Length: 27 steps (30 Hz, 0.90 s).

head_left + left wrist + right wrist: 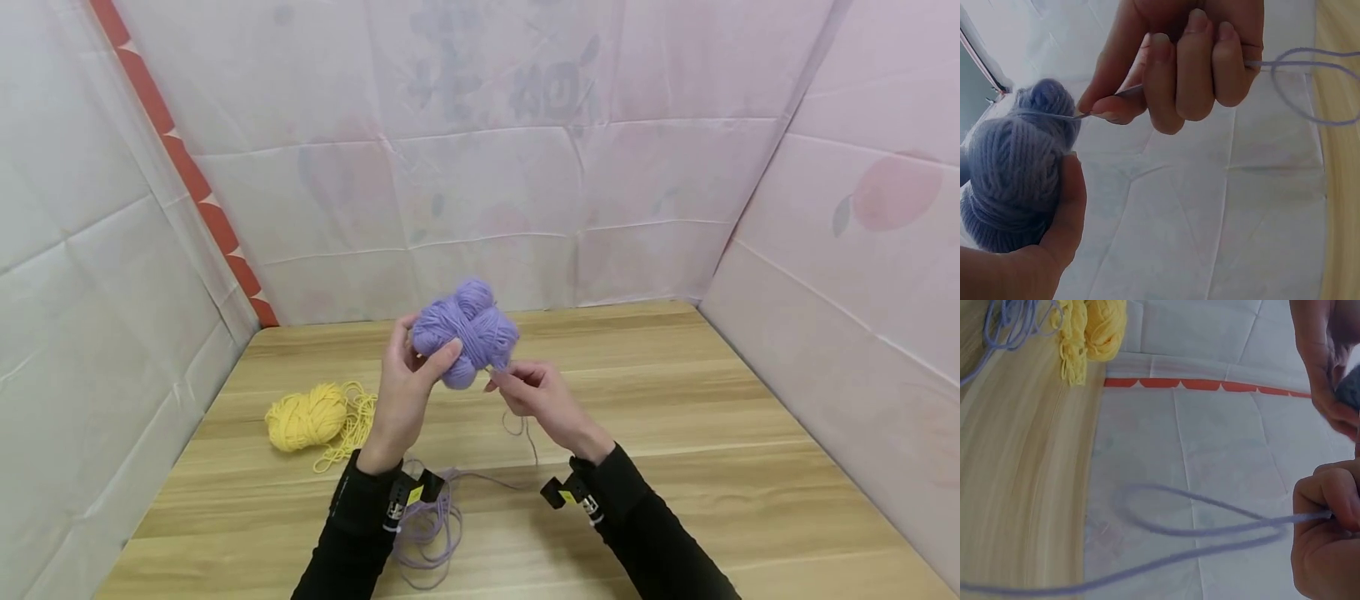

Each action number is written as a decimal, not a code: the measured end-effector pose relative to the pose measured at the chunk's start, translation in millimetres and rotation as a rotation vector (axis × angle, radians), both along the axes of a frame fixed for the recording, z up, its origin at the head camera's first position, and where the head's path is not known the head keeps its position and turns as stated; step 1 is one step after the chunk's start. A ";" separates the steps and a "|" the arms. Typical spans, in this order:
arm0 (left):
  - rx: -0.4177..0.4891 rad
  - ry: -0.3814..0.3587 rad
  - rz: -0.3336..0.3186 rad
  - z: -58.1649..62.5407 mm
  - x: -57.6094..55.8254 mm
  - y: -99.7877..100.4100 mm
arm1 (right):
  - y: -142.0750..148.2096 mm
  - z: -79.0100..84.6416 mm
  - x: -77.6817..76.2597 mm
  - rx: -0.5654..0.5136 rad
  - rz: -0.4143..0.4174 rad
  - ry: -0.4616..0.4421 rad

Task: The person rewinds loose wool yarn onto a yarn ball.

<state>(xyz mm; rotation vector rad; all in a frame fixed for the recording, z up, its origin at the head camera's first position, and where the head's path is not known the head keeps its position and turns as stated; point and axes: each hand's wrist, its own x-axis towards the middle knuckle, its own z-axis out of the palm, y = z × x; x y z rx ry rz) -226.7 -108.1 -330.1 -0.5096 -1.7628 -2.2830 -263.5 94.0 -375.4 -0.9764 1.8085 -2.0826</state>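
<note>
A purple ball of yarn (472, 329) is held up above the table by my left hand (408, 392), its thumb across the near side and its fingers behind. Close by at the ball's lower right, my right hand (543, 404) pinches a purple strand (1063, 117) between thumb and forefinger. That strand runs from the ball through the curled fingers. Past the right hand, the loose strand (1179, 532) hangs in a loop and trails toward the table. A heap of loose purple yarn (431, 542) lies on the table below the left wrist.
A yellow ball of yarn (306, 418) rests on the wooden table (675, 433) to the left, its loose yellow strands (356, 425) bunched beside it. Pale sheets with creases (480, 192) stand around the table at the back and both sides.
</note>
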 end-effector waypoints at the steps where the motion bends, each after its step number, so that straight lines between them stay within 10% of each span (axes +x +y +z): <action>1: -0.005 0.000 -0.023 0.4 0.2 -0.4 | 2.4 -0.4 -1.1 -0.006 0.002 -0.015; 15: -0.498 0.021 -0.313 -1.4 3.2 -2.5 | 29.3 14.3 -7.5 0.007 -0.081 -0.165; 21: -0.722 0.103 -0.189 -7.7 -1.5 0.2 | 36.8 20.8 -6.0 -0.032 -0.137 -0.118; 27: -0.755 0.089 -0.022 -11.1 -5.3 4.1 | 40.4 29.6 3.3 -0.016 -0.149 -0.043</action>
